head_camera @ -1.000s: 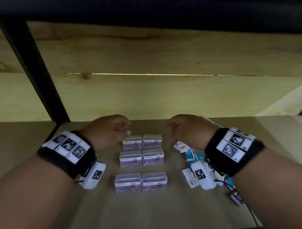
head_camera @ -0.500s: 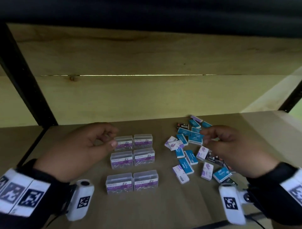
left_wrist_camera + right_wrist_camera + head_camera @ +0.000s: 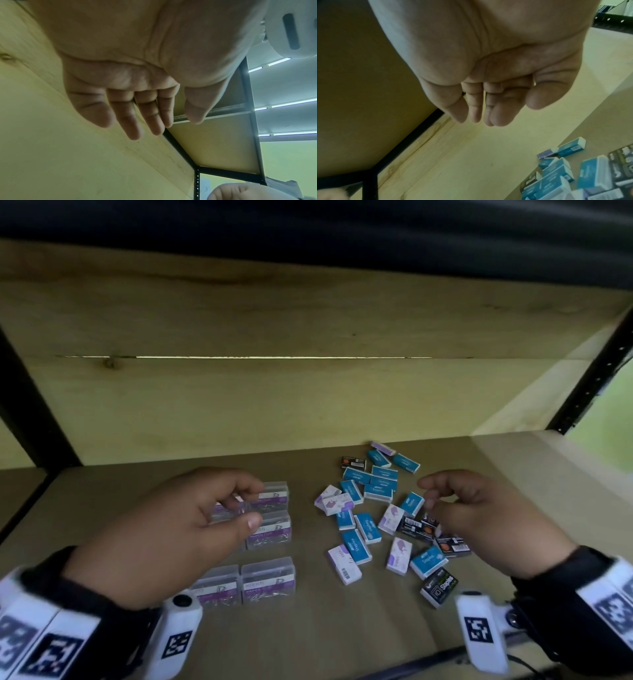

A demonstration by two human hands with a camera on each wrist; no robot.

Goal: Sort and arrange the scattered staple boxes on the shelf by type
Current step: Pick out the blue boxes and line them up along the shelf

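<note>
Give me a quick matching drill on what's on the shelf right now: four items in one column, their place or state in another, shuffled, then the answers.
Column 1
1. clear plastic boxes
2. black staple box marked "Staples"
3. purple-edged box
4. left hand

Column 2
A. farthest back in the scattered pile, near the back board
B. lined up in two neat columns on the left
C. empty, loosely curled, over the tidy rows
D. nearest the front edge of the scattered pile

Pairs: 1-B, 2-D, 3-A, 4-C
</note>
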